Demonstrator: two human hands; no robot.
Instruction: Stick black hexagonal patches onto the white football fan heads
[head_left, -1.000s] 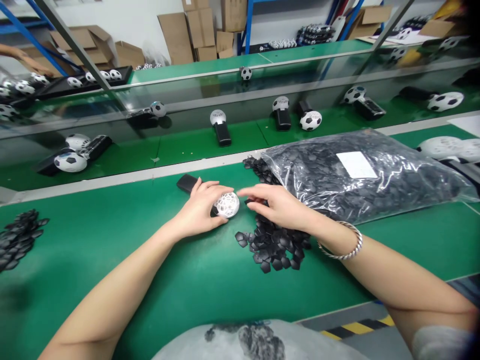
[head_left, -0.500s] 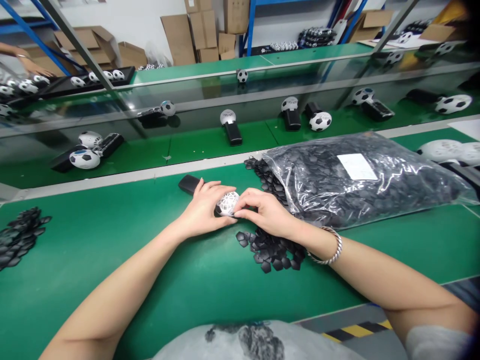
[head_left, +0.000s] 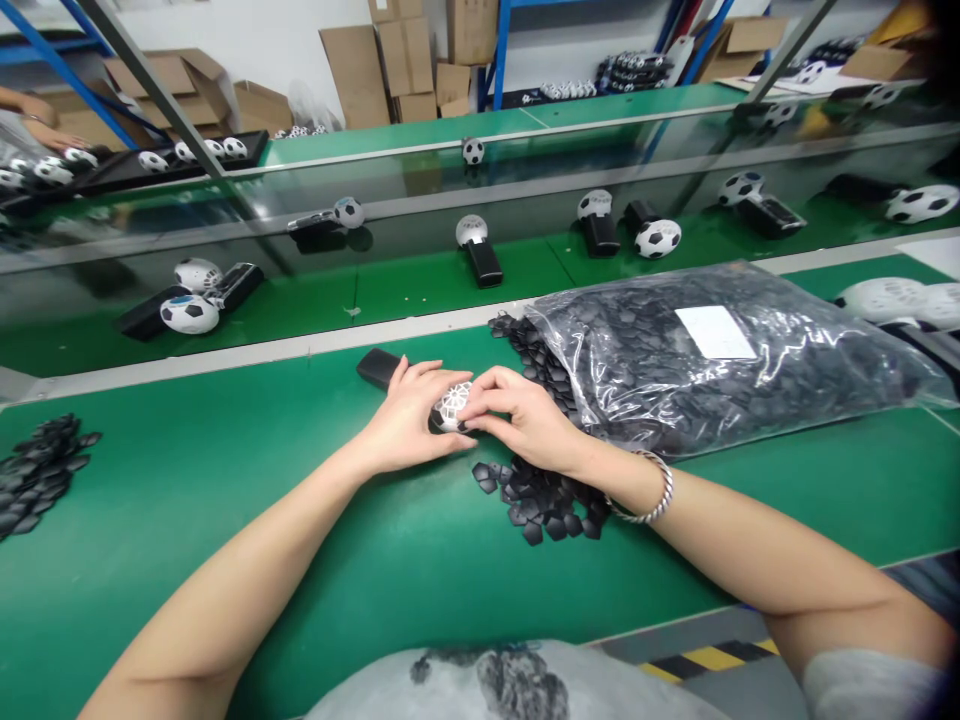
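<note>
My left hand (head_left: 409,418) is wrapped round a small white-and-black football-shaped head (head_left: 452,402) that has a white web pattern on its face. A black handle (head_left: 377,367) sticks out beyond my left fingers. The thumb and fingertips of my right hand (head_left: 517,415) are pinched together against the head's right side. Whether a small piece sits between those fingertips is hidden. Just below my right hand lies a loose heap of black pentagon pieces (head_left: 551,508). More of them spill from a clear plastic bag (head_left: 645,370) beyond it.
Another heap of black pieces (head_left: 41,475) lies at the left. Past the bench edge runs a green conveyor (head_left: 405,295) carrying several football-headed items with black handles. Behind it is a tray of footballs (head_left: 244,155), near a co-worker's hand (head_left: 52,135). White parts (head_left: 885,298) lie at the far right.
My right fingertips have shifted slightly left and up over the football head. Items on the near conveyor have moved right, while a small football farther back has moved left. My left hand keeps its place.
</note>
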